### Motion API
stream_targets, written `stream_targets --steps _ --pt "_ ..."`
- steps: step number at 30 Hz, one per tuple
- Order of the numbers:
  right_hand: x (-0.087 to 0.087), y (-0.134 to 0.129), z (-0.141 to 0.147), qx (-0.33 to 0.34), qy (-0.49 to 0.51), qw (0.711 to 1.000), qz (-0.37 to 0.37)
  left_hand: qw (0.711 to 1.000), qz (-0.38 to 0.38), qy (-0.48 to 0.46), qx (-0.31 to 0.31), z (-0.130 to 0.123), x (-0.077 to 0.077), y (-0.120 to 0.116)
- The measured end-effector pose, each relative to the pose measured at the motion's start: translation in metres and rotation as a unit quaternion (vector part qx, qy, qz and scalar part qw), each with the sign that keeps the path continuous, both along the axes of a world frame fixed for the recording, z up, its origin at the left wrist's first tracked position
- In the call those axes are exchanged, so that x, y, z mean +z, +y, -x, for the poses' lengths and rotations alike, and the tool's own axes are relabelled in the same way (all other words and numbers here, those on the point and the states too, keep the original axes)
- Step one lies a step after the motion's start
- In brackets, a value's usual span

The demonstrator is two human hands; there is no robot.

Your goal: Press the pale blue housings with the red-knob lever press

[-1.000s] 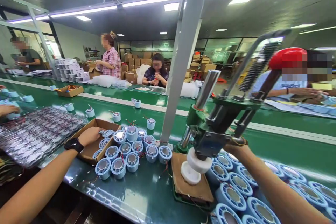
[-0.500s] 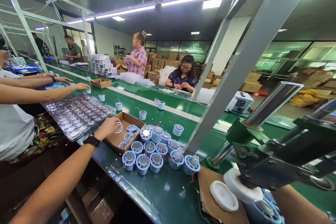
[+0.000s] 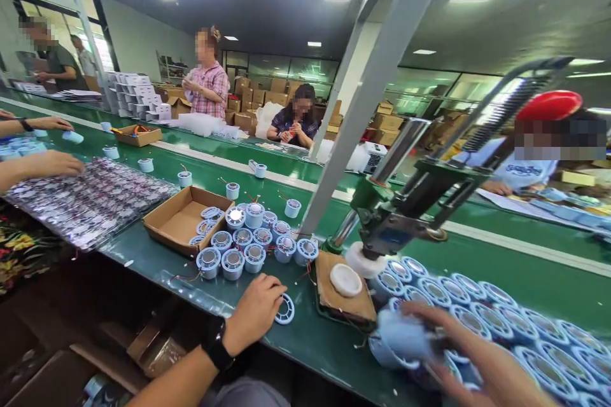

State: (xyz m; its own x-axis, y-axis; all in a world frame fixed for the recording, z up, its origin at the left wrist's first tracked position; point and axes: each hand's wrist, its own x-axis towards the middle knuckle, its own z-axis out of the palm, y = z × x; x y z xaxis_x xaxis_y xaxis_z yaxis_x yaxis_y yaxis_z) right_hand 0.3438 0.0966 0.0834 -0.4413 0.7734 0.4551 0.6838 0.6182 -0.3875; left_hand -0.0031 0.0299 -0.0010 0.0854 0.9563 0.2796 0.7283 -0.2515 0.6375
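Observation:
My left hand [image 3: 255,306], with a black watch on the wrist, pinches a flat light-blue spoked ring [image 3: 286,309] over the near edge of the bench. At the right my right hand [image 3: 470,346], smeared by motion, grips a light-blue round cup-shaped housing [image 3: 403,336], also blurred. Between the hands stands a lever press [image 3: 396,222] with a white pad above a white round seat [image 3: 345,280] on a brown board [image 3: 329,305]. Beyond my left hand sit several light-blue housings [image 3: 232,263] with metal discs and red wires. A cardboard tray [image 3: 165,222] holds more rings.
Many ring-topped housings [image 3: 491,318] crowd the bench right of the press. A grey post [image 3: 353,95] rises behind it. Packed small parts [image 3: 90,197] lie at left, by a co-worker's hands [image 3: 60,164]. Spaced housings line the green belt [image 3: 205,165]; other people work beyond.
My left hand has come from the cardboard tray to the bench edge with a ring. My right hand has come out from behind the press with a housing. The view has turned right.

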Motion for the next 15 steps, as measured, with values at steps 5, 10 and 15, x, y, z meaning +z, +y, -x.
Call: stream_targets --steps 5,10,15 --pt "-0.020 -0.049 0.095 0.185 -0.093 0.970 0.126 0.999 0.021 0.008 -0.028 0.019 0.003 -0.008" --pt "-0.054 -0.046 0.111 0.171 0.018 0.978 0.116 0.995 0.069 0.057 -0.054 0.014 0.007 -0.011" --pt "-0.091 -0.059 0.115 0.067 0.156 0.984 0.057 0.992 0.077 0.097 0.031 0.004 0.008 -0.006"
